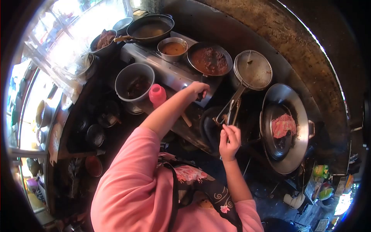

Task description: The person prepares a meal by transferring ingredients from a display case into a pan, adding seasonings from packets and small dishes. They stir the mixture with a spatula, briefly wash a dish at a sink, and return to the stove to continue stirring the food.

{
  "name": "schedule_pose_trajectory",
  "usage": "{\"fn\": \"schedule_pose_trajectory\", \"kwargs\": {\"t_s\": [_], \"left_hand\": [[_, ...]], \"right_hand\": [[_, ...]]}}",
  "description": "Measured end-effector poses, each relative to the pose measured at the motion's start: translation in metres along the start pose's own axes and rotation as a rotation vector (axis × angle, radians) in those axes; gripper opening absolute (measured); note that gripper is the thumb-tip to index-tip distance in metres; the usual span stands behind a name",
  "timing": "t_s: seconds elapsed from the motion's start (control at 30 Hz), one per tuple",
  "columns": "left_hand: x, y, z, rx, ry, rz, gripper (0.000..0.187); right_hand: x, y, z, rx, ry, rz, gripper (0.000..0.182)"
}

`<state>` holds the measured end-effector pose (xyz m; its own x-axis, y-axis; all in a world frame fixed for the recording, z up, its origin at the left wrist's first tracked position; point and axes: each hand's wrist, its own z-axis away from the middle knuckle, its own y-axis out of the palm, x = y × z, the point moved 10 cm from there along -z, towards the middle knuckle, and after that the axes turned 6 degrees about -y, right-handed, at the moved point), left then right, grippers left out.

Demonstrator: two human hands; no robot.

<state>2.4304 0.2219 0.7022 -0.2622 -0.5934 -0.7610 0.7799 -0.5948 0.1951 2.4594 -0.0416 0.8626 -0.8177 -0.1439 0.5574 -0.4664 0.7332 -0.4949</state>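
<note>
My left hand (199, 88) is closed around the dark handle of a frying pan (201, 62), which sits on the stove with dark red sauce and lumps in it. My right hand (230, 142) has its fingers curled on a thin, long-handled metal utensil (230, 113); its working end cannot be made out. Just beyond that hand, a round wire strainer (253, 69) rests across a pot, its looped handle slanting towards me. A pink bottle (157, 95) stands beside my left forearm. To the right, a large wok (284, 154) holds a pinkish piece of food (284, 125).
The steel stove (154, 66) also carries a small pot of orange liquid (172, 48) and a wide dark pan (150, 28). A grey pot (135, 82) with dark contents stands in front, left of the bottle. A bowl of brown food (104, 40) is at far left.
</note>
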Motion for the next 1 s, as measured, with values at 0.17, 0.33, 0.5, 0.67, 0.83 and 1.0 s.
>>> {"fn": "schedule_pose_trajectory", "kwargs": {"t_s": [0.17, 0.33, 0.5, 0.67, 0.83, 1.0], "left_hand": [[0.000, -0.018, -0.002, 0.013, -0.004, 0.137, 0.008], [-0.019, -0.057, 0.052, -0.074, 0.511, 0.053, 0.023], [0.013, -0.145, 0.201, -0.299, 0.753, -0.416, 0.030], [0.045, -0.223, 0.157, -0.526, 0.689, -0.419, 0.084], [0.045, -0.215, 0.103, -0.390, 0.657, -0.344, 0.082], [0.021, -0.221, 0.087, -0.468, 0.756, -0.340, 0.070]], "right_hand": [[0.051, 0.086, -0.114, 0.097, 0.036, -0.229, 0.016], [0.014, 0.267, -0.163, 0.373, 0.775, -0.853, 0.032], [0.000, 0.398, -0.165, 0.314, 1.273, -1.066, 0.042], [-0.014, 0.470, -0.164, -0.039, 1.435, -1.437, 0.024], [-0.065, 0.437, -0.161, -0.015, 1.433, -1.062, 0.009], [-0.068, 0.377, -0.181, 0.212, 1.227, -0.688, 0.012]]}}
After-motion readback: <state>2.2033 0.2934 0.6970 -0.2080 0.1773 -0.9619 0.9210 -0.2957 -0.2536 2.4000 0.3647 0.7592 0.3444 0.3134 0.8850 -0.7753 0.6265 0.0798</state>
